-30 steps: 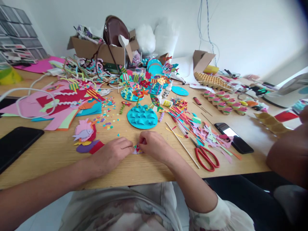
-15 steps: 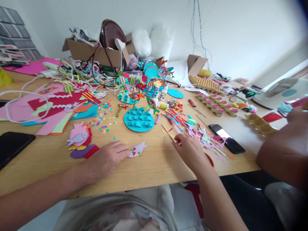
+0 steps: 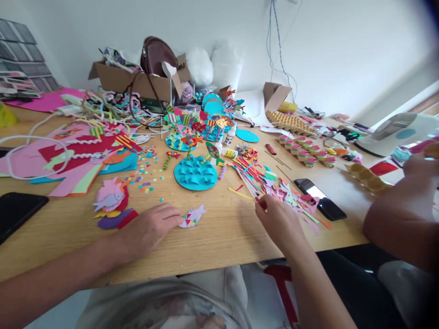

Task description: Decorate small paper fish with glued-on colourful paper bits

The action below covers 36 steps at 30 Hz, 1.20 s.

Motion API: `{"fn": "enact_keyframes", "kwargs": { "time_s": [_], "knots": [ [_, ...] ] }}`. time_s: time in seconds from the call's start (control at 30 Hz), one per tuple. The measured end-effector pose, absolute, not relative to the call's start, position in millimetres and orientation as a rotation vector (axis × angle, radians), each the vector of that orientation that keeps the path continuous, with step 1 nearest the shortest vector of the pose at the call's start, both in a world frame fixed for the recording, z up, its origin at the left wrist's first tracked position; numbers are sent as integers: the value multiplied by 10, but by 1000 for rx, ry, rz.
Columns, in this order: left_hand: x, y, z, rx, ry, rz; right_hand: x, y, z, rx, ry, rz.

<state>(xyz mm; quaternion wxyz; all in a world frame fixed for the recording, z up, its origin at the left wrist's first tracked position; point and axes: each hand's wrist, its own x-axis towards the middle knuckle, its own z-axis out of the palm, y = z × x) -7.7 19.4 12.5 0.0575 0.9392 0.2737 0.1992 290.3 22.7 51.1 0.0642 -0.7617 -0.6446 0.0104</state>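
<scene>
Beside the wall, a table bears paper fish

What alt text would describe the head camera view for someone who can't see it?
A person's left hand touches a lilac paper fish decorated with colourful triangles on a wooden table. The right hand, its grip unclear, is beside paper scraps; beyond the hands sits a turquoise disc with raised curls.

Left hand on lilac paper fish (triangles on body); right hand curled by paper scraps, grip hidden; turquoise disc beyond.
</scene>
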Motion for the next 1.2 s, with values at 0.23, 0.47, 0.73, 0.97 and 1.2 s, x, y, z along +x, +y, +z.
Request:
{"fn": "enact_keyframes", "kwargs": {
  "time_s": [0.23,0.47,0.73,0.97,1.2],
  "knots": [
    [-95,188,131,2857,828,562,2877,-166,718,-1403,-1507,711],
    [-118,188,69,2880,824,565,2753,-274,804,-1130,-1719,975],
    [-113,153,84,2943,838,530,2479,-165,571,-1039,-1710,708],
    [-104,146,69,2972,841,543,2342,-112,436,-1160,-1705,818],
    [-85,145,61,2991,835,591,2297,-134,415,-1139,-1802,785]
  ]
}}
